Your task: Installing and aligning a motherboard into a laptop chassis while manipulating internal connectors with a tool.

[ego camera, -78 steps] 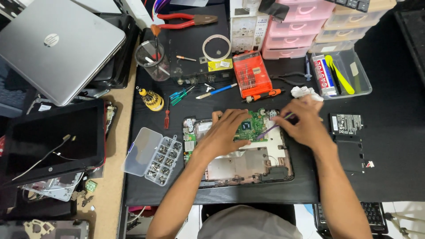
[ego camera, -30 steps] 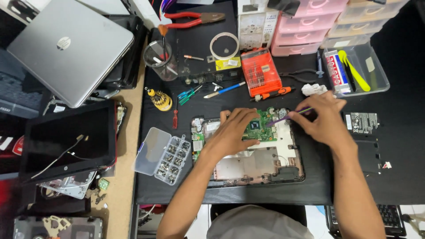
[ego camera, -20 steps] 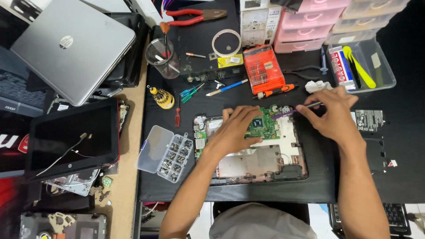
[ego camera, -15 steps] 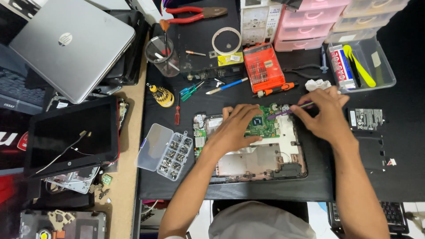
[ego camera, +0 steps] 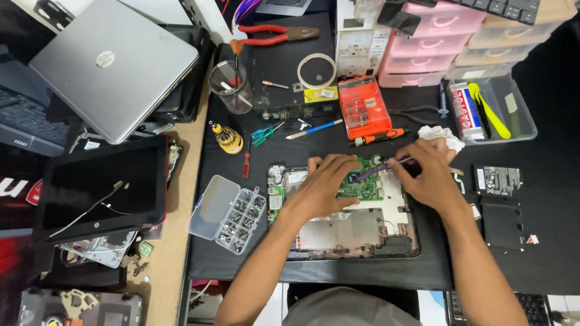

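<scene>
— Two hands on the job, are they?

— Both of mine. My left hand (ego camera: 323,181) lies flat with fingers spread, gripping nothing, pressing on the green circuit board (ego camera: 361,184) inside the opened laptop base (ego camera: 347,232). My right hand (ego camera: 430,175) is pinched around a thin purple tool (ego camera: 380,169); its tip slants down and to the left onto the board, just beside my left fingertips.

— So where does the board sit against your grip?

— Between the two hands, in the upper half of the base, partly under my left palm. The base rests on the black mat (ego camera: 272,265) straight in front of me.

— And the containers round about?

— Left of the base, a clear compartment box (ego camera: 237,215) with its lid swung open, small screws and bits in its cells. Above it, a clear cup (ego camera: 231,86) with a few slim tools standing in it. Farther back, an orange bit case (ego camera: 364,108), shut. At the right, a clear tray (ego camera: 513,115) holding a yellow pry tool (ego camera: 488,108) and a red-and-white packet. Behind, pink drawers (ego camera: 423,54), all pushed in, so I cannot tell what is in them.
</scene>
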